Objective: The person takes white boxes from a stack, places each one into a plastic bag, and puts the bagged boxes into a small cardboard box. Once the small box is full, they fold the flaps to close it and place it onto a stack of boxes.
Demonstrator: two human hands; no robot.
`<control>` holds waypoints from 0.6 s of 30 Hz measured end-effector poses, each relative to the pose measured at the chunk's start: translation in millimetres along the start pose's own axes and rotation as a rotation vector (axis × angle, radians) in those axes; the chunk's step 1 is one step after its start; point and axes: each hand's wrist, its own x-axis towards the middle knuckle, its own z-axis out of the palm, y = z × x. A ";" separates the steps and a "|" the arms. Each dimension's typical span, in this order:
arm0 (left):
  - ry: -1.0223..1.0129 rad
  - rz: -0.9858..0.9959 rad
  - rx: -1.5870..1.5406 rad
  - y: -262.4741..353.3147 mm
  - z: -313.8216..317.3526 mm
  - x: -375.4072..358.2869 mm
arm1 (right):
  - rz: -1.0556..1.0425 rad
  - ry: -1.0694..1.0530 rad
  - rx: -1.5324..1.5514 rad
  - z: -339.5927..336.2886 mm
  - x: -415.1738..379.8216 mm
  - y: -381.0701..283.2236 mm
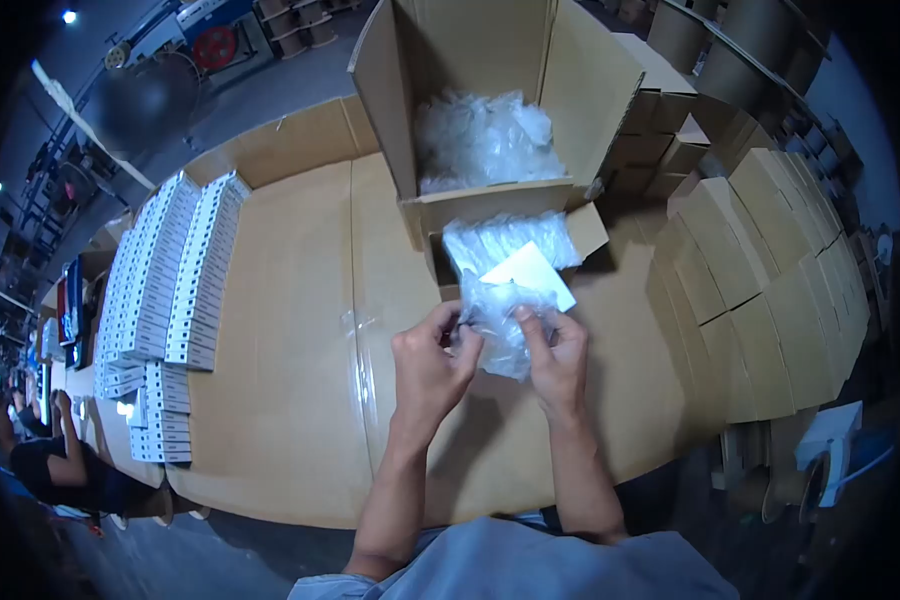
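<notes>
Hands, left hand [432, 358] and right hand [558, 352], pinch one clear bag [498, 322] (card [530, 274] blank, no writing).

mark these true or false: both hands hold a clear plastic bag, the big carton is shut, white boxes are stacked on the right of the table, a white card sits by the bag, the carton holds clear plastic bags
1. Both hands hold a clear plastic bag. True: the left hand and the right hand grip the clear plastic bag between them.
2. The big carton is shut. False: the carton stands with its flaps open.
3. White boxes are stacked on the right of the table. False: the white boxes lie in rows on the left; brown cartons are on the right.
4. A white card sits by the bag. True: the white card is at the bag's upper edge.
5. The carton holds clear plastic bags. True: the bags inside fill it.
</notes>
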 end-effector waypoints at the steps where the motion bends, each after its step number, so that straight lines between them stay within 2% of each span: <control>1: 0.018 -0.088 -0.112 -12.0 -4.5 -6.7 | 0.000 0.011 -0.030 -1.1 -2.7 5.9; 3: 0.065 -0.268 -0.338 -33.8 -23.4 -20.2 | 0.001 0.023 -0.094 -5.6 -8.0 16.0; 4: 0.011 -0.334 -0.345 -43.8 -38.8 -24.5 | -0.008 0.044 -0.053 -2.3 -11.0 17.4; 8: 0.144 -0.363 -0.468 -47.5 -56.9 -29.1 | 0.105 -0.051 -0.052 10.1 -23.5 13.4; 12: -0.058 -0.342 -0.162 -35.7 -51.0 -28.7 | 0.008 -0.162 -0.224 24.5 -29.3 30.0; 16: 0.159 -0.206 -0.172 -47.5 -41.8 -32.0 | 0.119 -0.198 -0.173 23.1 -28.5 30.8; 18: 0.201 -0.304 -0.281 -58.2 -44.4 -35.7 | 0.135 -0.125 -0.016 23.5 -27.7 21.6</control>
